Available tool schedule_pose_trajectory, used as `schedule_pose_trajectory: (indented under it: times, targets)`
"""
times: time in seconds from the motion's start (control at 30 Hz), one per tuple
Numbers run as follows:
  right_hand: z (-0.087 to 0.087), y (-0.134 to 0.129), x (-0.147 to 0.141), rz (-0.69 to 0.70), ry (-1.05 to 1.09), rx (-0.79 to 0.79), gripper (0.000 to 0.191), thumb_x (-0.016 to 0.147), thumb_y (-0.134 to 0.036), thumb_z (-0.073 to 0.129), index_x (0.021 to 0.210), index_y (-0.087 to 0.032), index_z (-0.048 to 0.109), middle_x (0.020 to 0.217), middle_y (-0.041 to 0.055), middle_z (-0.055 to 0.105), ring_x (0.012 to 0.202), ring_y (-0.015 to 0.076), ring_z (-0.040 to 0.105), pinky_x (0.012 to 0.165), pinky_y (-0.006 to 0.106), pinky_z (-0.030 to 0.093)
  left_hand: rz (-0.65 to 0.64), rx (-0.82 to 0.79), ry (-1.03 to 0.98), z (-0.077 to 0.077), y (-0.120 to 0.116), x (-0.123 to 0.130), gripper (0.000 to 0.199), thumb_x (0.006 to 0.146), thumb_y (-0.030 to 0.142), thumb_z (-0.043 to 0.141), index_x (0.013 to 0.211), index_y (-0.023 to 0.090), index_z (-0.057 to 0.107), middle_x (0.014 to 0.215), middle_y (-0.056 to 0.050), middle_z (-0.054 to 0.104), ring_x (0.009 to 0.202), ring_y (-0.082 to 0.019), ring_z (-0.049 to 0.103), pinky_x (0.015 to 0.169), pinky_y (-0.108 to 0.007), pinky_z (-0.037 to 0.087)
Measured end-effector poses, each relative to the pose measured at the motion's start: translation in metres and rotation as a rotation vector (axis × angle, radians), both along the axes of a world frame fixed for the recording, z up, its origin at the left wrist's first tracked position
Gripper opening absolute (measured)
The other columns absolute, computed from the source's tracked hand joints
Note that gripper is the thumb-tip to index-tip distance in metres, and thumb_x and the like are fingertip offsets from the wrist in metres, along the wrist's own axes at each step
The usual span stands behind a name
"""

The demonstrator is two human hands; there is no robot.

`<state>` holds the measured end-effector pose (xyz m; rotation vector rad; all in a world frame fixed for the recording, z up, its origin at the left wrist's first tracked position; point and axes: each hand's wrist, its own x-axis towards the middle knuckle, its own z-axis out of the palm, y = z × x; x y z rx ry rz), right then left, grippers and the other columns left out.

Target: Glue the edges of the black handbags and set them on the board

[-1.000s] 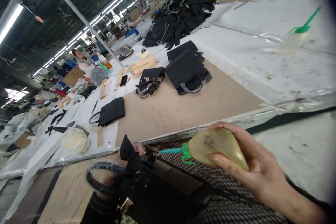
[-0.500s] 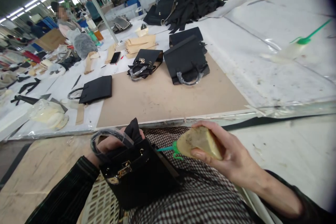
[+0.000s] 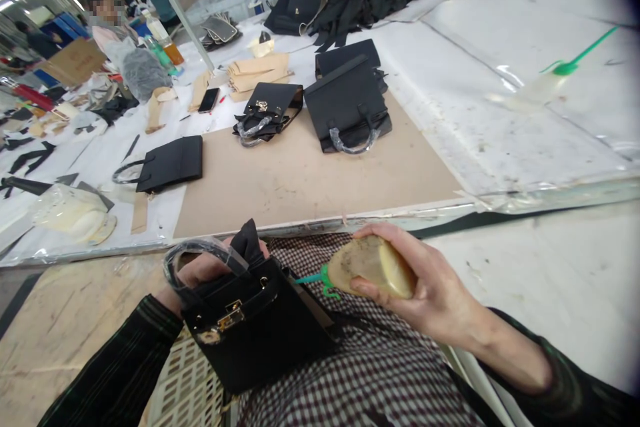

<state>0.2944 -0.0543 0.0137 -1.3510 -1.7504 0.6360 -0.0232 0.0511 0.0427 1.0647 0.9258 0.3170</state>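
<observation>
A black handbag [image 3: 270,340] with gold hardware and a plastic-wrapped handle is held tilted over my lap. My left hand [image 3: 205,268] grips it at the top, behind the handle, with most of its fingers hidden. My right hand [image 3: 425,287] is wrapped round a yellowish squeeze bottle [image 3: 367,267] with a green cap. The bottle lies nearly level, its thin green nozzle [image 3: 309,278] pointing left at the bag's side edge. Whether the tip touches the bag I cannot tell.
On the table's brown board [image 3: 300,180] lie a black bag [image 3: 347,103] and a smaller one [image 3: 270,110]; another bag [image 3: 173,163] lies left. A second squeeze bottle [image 3: 543,90] rests at right. A plastic-covered tub [image 3: 75,213] stands at left. A person [image 3: 107,20] is beyond.
The view has shifted slightly, so the table things sit a little further left and up. Both hands keep their grip, and the nozzle stays at the bag's side edge.
</observation>
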Motion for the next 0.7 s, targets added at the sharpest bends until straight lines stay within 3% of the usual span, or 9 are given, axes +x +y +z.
schedule_pose_trajectory:
  times: [0.2, 0.43, 0.7]
  targets:
    - [-0.002, 0.001, -0.001, -0.009, 0.018, 0.073, 0.051, 0.093, -0.049, 0.071, 0.130, -0.021, 0.050, 0.116, 0.0109, 0.066, 0.099, 0.0238, 0.068, 0.089, 0.035, 0.058, -0.026, -0.003, -0.001, 0.000, -0.001, 0.002, 0.040, 0.075, 0.042, 0.075, 0.107, 0.018, 0.073, 0.097, -0.006, 0.074, 0.084, -0.023, 0.067, 0.077, -0.032, 0.055]
    - [0.000, -0.004, 0.005, 0.078, 0.026, 0.036, 0.049, 0.092, -0.043, 0.073, 0.129, -0.020, 0.051, 0.116, 0.0095, 0.066, 0.098, 0.0201, 0.068, 0.087, 0.029, 0.057, 0.045, -0.013, 0.076, 0.010, -0.007, 0.013, 0.044, 0.073, 0.045, 0.079, 0.104, 0.014, 0.073, 0.090, -0.006, 0.073, 0.078, -0.021, 0.065, 0.072, -0.032, 0.053]
    - [-0.006, -0.011, 0.010, 0.096, 0.015, -0.001, 0.052, 0.092, -0.044, 0.073, 0.132, -0.022, 0.048, 0.118, 0.0105, 0.066, 0.098, 0.0221, 0.068, 0.084, 0.031, 0.057, 0.023, 0.008, 0.105, 0.018, -0.009, 0.021, 0.036, 0.076, 0.044, 0.078, 0.098, 0.016, 0.073, 0.088, -0.005, 0.072, 0.076, -0.022, 0.063, 0.068, -0.032, 0.053]
